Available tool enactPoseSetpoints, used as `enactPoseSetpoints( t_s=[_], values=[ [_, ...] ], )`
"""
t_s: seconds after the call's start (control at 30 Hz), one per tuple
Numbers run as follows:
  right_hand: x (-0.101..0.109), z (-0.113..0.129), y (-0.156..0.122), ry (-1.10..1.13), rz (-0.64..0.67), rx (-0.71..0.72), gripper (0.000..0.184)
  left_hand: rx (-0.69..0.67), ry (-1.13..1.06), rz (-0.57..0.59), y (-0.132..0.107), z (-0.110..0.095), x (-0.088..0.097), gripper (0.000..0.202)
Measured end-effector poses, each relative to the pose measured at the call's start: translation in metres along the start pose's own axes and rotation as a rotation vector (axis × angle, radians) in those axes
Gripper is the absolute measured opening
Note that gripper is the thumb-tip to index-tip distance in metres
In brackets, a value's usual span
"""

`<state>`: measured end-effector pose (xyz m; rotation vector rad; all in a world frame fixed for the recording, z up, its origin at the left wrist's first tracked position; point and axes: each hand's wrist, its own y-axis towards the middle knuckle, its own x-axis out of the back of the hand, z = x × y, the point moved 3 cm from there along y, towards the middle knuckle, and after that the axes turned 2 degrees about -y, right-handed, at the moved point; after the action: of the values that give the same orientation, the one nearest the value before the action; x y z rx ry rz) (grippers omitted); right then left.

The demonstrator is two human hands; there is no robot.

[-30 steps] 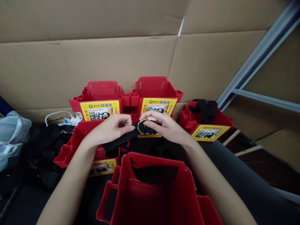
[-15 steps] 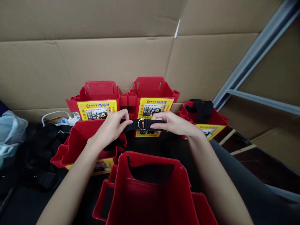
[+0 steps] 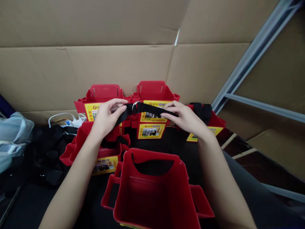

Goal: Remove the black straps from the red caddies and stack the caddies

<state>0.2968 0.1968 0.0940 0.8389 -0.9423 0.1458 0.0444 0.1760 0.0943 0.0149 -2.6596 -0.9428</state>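
Observation:
A black webbing strap [image 3: 152, 109] with metal rings [image 3: 135, 107] is stretched between my two hands. My left hand [image 3: 108, 116] pinches it between thumb and fingers just left of the rings, and a strap end hangs below that grip. My right hand [image 3: 182, 116] grips the strap farther right, fingers closed on it. Below and nearer to me stands a red plastic bucket [image 3: 152, 190] with side loops; a black strap runs through slots in its back wall.
More red buckets with yellow labels stand behind, two at the back [image 3: 105, 90], one on the left [image 3: 78, 140] and one on the right [image 3: 215, 122]. Black straps [image 3: 47, 152] and a pale bag [image 3: 15, 136] lie at left. Cardboard [image 3: 114, 63] lines the back; a metal frame [image 3: 243, 60] rises at right.
Both hands have risen slightly with the strap and moved apart. The rings have shifted left and up, with more strap showing between them and my right hand. The camera view has shifted a little.

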Motion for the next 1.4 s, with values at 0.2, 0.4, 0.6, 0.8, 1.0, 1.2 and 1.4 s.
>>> enactPoseSetpoints(
  t_s=[0.2, 0.4, 0.6, 0.8, 1.0, 1.2, 1.4],
  values=[
    [0.0, 0.045, 0.019, 0.144, -0.206, 0.007, 0.033, 0.039, -0.299, 0.238, 0.022, -0.049, -0.035, 0.031],
    [0.002, 0.055, 0.045, 0.583, -0.42, -0.102, 0.045, 0.253, -0.483, 0.222, 0.036, -0.058, -0.054, 0.051],
    [0.024, 0.071, -0.008, 0.402, -0.32, -0.102, 0.056, 0.296, -0.439, 0.373, 0.049, -0.043, -0.048, 0.012],
    [-0.019, 0.071, -0.093, -0.034, 0.223, -0.057, 0.054, 0.11, -0.474, 0.169, 0.088, -0.05, -0.036, 0.009],
    [-0.028, 0.066, -0.076, -0.159, 0.114, 0.107, 0.038, 0.057, -0.501, 0.157, 0.102, -0.058, -0.035, 0.007],
    [-0.049, 0.117, -0.074, -0.281, 0.287, 0.326, 0.032, 0.16, -0.521, 0.085, 0.106, -0.044, -0.024, 0.017],
    [-0.072, 0.117, -0.07, -0.241, 0.283, 0.241, 0.022, 0.111, -0.414, 0.277, 0.096, -0.028, 0.004, 0.01]
  ],
)
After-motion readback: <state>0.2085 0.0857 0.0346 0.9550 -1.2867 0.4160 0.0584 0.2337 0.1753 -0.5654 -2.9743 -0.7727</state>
